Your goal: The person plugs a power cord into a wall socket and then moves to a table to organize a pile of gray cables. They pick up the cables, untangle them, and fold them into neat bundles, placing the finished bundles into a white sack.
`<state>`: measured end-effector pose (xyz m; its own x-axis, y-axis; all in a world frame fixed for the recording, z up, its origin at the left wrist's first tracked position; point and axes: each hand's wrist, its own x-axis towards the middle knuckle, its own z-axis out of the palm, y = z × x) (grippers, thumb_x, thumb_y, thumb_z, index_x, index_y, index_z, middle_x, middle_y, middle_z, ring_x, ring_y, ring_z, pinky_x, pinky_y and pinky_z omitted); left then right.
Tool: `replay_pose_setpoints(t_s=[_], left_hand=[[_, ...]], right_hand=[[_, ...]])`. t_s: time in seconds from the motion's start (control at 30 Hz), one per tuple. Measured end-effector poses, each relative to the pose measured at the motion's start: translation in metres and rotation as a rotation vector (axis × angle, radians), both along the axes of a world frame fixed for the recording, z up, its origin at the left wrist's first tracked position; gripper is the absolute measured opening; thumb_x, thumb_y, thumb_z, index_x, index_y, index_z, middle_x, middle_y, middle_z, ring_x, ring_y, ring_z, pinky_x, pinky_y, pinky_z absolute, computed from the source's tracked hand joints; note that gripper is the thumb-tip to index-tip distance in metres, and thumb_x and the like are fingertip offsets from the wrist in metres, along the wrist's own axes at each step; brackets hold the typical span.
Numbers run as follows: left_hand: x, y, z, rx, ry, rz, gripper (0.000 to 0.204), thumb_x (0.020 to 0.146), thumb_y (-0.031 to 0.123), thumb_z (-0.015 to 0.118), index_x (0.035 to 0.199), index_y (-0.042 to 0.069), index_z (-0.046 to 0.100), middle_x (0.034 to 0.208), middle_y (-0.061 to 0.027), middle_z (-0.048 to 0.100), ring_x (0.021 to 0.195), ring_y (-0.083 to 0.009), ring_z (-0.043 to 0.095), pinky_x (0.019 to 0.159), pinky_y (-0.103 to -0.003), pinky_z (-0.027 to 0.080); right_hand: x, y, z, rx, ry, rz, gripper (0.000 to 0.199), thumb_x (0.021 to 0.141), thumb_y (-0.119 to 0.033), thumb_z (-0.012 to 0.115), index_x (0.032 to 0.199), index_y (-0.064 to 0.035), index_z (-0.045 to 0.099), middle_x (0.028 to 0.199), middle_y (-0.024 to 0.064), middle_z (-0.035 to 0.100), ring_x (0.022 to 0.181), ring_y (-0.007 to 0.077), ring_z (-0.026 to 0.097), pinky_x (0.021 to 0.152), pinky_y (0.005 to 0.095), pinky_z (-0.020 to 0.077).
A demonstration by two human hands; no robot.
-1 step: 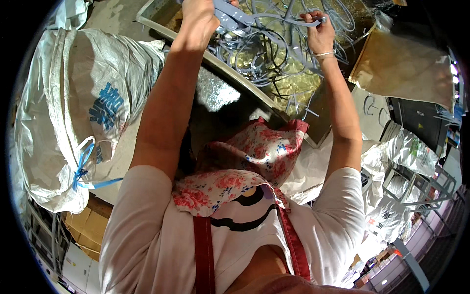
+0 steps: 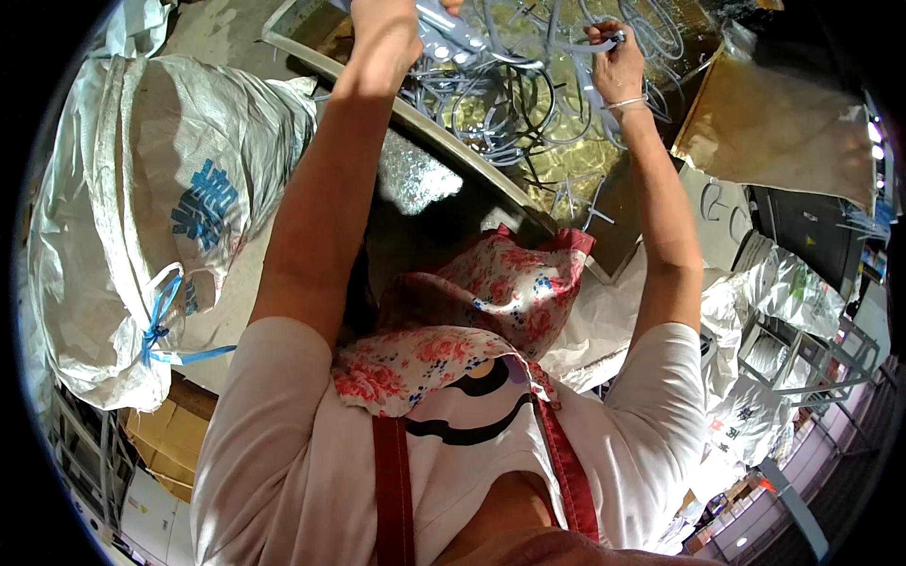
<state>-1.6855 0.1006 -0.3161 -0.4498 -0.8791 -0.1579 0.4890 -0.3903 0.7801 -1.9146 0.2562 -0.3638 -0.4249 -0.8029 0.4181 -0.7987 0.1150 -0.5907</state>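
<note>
- Both arms stretch up to the top of the view, over a tray [image 2: 491,184] with a pale metal rim, filled with a tangle of cables [image 2: 510,104].
- The cables are thin and mostly grey, a few darker; they lie in loose loops and coils, heaped and crossing one another on a yellowish tray bottom.
- The left hand [image 2: 387,33] is clenched around a flat grey strip-like piece [image 2: 448,33] at the upper edge; its far end runs out of view.
- The right hand [image 2: 615,61] pinches one pale cable between fingers and thumb, lifted just above the heap; a thin band sits on that wrist.
- A floral apron [image 2: 472,321] with red straps hangs over a white shirt below.
- Left of the tray stands a big white woven sack [image 2: 142,217], tied with blue cord.
- To the right, a brownish plastic bag [image 2: 783,132] lies beside the tray, with silvery bags lower down.
</note>
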Motion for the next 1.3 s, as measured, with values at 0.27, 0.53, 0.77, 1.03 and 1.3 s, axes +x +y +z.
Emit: replay_pose_setpoints(t_s=[0.27, 0.53, 0.77, 1.03, 1.3], left_hand=[[-0.017, 0.015, -0.008, -0.209, -0.287, -0.170, 0.010, 0.081, 0.005, 0.058, 0.083, -0.005, 0.056, 0.068, -0.0093, 0.059, 0.054, -0.0181, 0.057, 0.049, -0.026, 0.048], [-0.010, 0.030, -0.017, 0.136, 0.169, -0.573, 0.008, 0.083, 0.008, 0.054, 0.083, 0.001, 0.057, 0.071, -0.0034, 0.057, 0.056, -0.0109, 0.053, 0.049, -0.023, 0.043], [-0.015, 0.004, -0.056, 0.533, 0.265, -0.674, 0.016, 0.088, 0.017, 0.046, 0.087, 0.006, 0.056, 0.076, -0.0054, 0.060, 0.061, -0.0149, 0.058, 0.055, -0.026, 0.049], [0.009, -0.008, -0.003, 0.209, 0.199, -0.282, 0.027, 0.087, 0.013, 0.047, 0.109, -0.002, 0.048, 0.090, -0.0120, 0.058, 0.083, -0.0273, 0.058, 0.073, -0.043, 0.050], [-0.002, 0.008, -0.053, -0.358, -0.113, -0.286, 0.025, 0.076, 0.021, 0.064, 0.091, 0.002, 0.060, 0.080, -0.0081, 0.062, 0.075, -0.0199, 0.059, 0.070, -0.033, 0.047]], right_hand=[[-0.019, 0.004, 0.023, 0.221, 0.654, 0.237, 0.037, 0.078, -0.001, 0.052, 0.114, -0.0077, 0.046, 0.101, 0.0150, 0.053, 0.093, 0.0324, 0.053, 0.076, 0.0388, 0.0446], [0.086, -0.038, 0.068, -0.363, 0.245, 0.697, 0.020, 0.079, 0.002, 0.053, 0.098, 0.0016, 0.055, 0.103, 0.0172, 0.059, 0.094, 0.0301, 0.058, 0.089, 0.0382, 0.0433], [0.113, -0.031, 0.093, -0.172, 0.486, 0.576, 0.024, 0.078, 0.000, 0.051, 0.101, 0.0012, 0.056, 0.103, 0.0185, 0.059, 0.103, 0.0343, 0.055, 0.093, 0.0374, 0.0420], [-0.019, 0.047, -0.066, 0.548, 0.100, -0.393, 0.035, 0.074, -0.029, 0.063, 0.094, -0.0010, 0.059, 0.085, 0.0254, 0.059, 0.085, 0.0381, 0.057, 0.072, 0.0414, 0.0467], [-0.019, 0.051, -0.206, 0.864, -0.522, -0.516, 0.048, 0.065, -0.038, 0.070, 0.082, 0.0063, 0.063, 0.086, 0.0238, 0.062, 0.084, 0.0346, 0.060, 0.073, 0.0384, 0.0459]])
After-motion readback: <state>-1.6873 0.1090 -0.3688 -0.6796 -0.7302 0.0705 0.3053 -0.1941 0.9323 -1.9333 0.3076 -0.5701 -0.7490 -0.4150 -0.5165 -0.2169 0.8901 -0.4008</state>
